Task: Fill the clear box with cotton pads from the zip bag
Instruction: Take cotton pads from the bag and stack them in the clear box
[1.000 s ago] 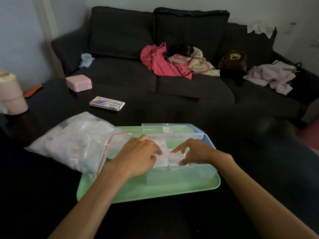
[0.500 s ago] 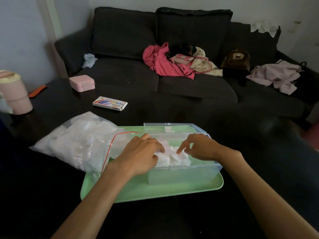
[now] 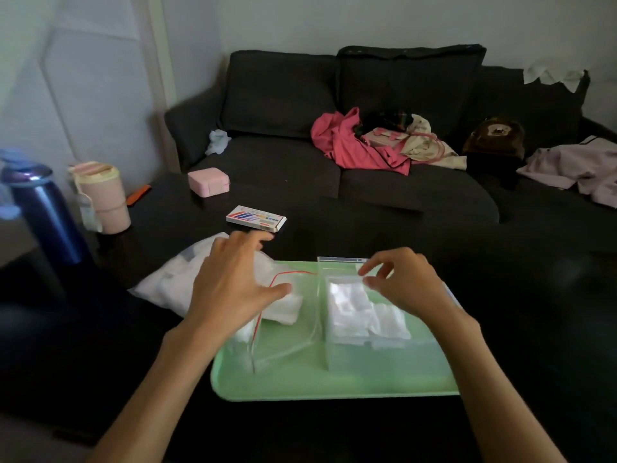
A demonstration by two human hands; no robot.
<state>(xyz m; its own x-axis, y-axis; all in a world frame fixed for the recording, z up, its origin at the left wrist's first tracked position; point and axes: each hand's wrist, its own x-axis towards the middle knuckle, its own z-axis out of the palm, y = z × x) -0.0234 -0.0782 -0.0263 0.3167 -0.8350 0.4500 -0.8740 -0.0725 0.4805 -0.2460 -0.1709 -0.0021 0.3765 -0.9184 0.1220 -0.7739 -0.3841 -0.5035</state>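
A clear box (image 3: 377, 359) stands on the right half of a green tray (image 3: 300, 382), with white cotton pads (image 3: 364, 312) stacked inside and its lid tipped up behind. The zip bag (image 3: 173, 285), full of white pads and edged with a red seal line, lies across the tray's left side with its mouth toward the box. My left hand (image 3: 233, 279) hovers over the bag with fingers spread and nothing in it. My right hand (image 3: 404, 282) is above the box's far edge, thumb and forefinger close together; whether they pinch anything is unclear.
On the dark table beyond the tray lie a small colourful carton (image 3: 256, 218) and a pink case (image 3: 208, 182). A pink cup (image 3: 103, 198) and a blue bottle (image 3: 43, 212) stand at the left. A dark sofa (image 3: 367, 155) with clothes is behind.
Both hands have lifted out of the box. The left hand moved left over the bag and opened; the right rose toward the box's far edge. The view shifted left.
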